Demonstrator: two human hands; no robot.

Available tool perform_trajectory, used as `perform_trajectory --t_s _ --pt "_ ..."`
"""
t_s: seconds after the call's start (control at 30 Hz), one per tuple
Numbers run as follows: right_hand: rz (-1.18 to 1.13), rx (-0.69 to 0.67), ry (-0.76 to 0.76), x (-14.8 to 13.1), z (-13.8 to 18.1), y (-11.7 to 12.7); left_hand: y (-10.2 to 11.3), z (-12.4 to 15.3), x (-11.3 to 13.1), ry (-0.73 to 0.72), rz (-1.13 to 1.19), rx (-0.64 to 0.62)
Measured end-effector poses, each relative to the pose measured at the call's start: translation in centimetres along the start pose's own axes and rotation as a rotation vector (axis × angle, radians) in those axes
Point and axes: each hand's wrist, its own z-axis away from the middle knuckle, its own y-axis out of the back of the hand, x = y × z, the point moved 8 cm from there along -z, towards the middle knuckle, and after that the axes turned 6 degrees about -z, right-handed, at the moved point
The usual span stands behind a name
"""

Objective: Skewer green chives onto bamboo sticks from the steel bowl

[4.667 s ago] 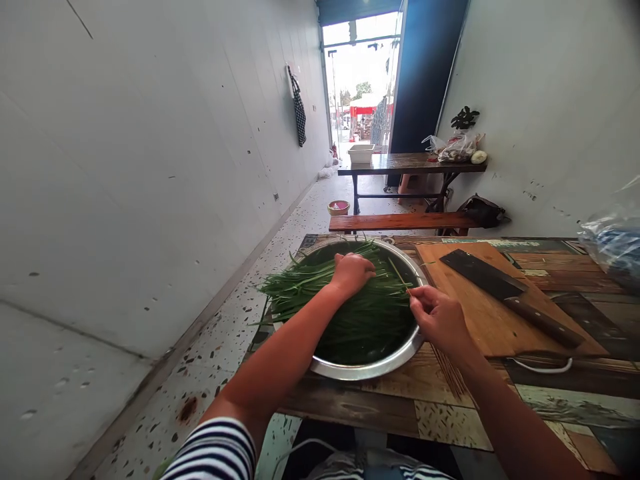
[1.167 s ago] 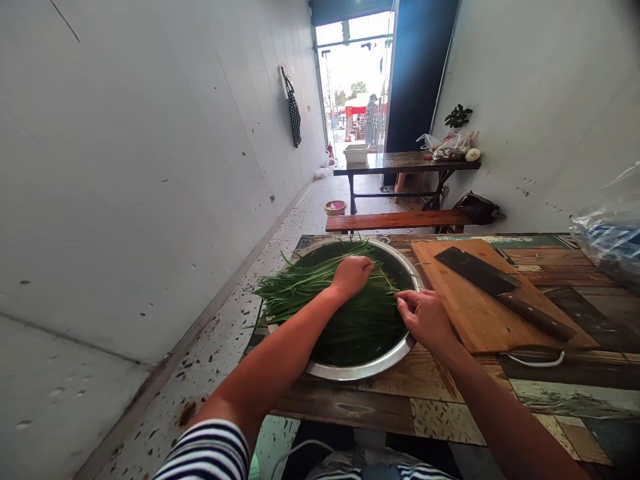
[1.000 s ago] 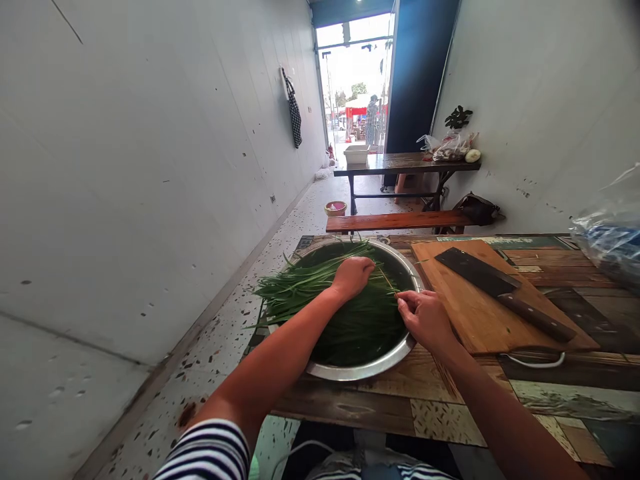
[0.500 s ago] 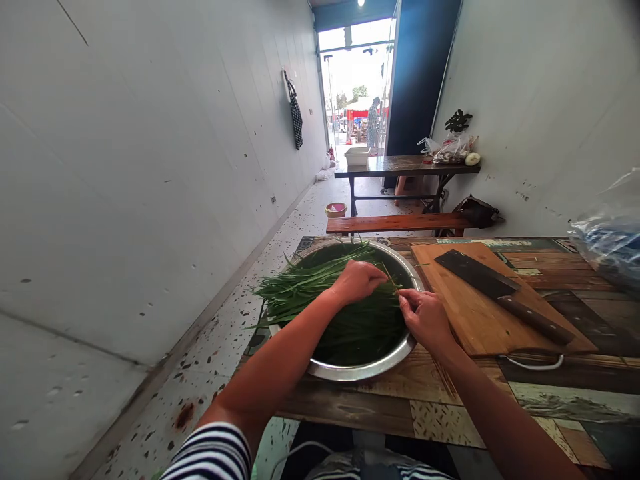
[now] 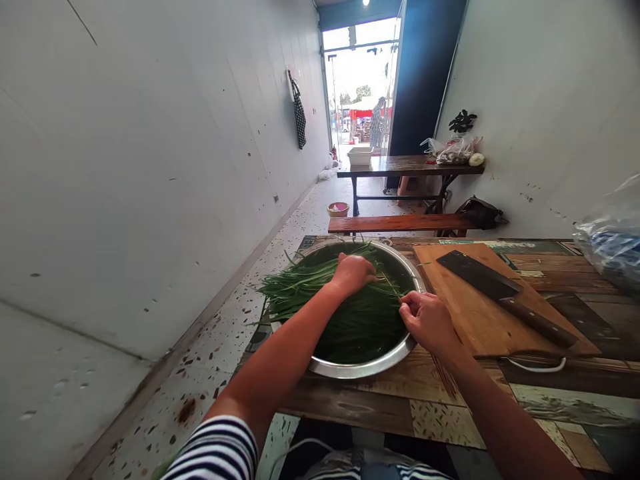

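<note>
A wide steel bowl (image 5: pixel 373 369) stands on the table, heaped with long green garlic chives (image 5: pixel 300 287) whose leaves hang over its left rim. My left hand (image 5: pixel 351 273) is over the heap with its fingers curled in on some chives; the fingertips are partly hidden. At the bowl's right rim, my right hand (image 5: pixel 425 317) pinches the lower end of a thin wooden skewer (image 5: pixel 391 285). The skewer slants up and left over the leaves, its upper end near my left fingers. More skewers (image 5: pixel 444 377) lie on the table beneath my right forearm.
Right of the bowl lies a wooden cutting board (image 5: pixel 465 327) with a cleaver (image 5: pixel 500 290) across it. A clear plastic bag (image 5: pixel 610 240) sits at the table's right. Beyond are a bench (image 5: pixel 400 223) and another table (image 5: pixel 410 167) holding a white tub (image 5: pixel 360 157) and bagged food.
My left hand has drawn slightly left and down, away from the skewer, and its fingers have curled in. My right hand keeps its pinch on the skewer, almost in place.
</note>
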Motion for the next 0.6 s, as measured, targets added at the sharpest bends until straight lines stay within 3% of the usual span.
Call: perform_trajectory --t_s 0.3,0.47,0.6 --pt "0.012 0.002 -0.003 0.0 0.0 0.1 0.6 0.4 1.2 -0.043 -0.099 0.029" --pt "0.020 -0.007 0.001 -0.1 0.0 0.0 0.2 0.5 1.2 0.042 -0.103 -0.089" --pt "0.023 -0.014 -0.012 -0.1 0.0 0.0 0.5 0.6 0.4 0.097 0.017 -0.070"
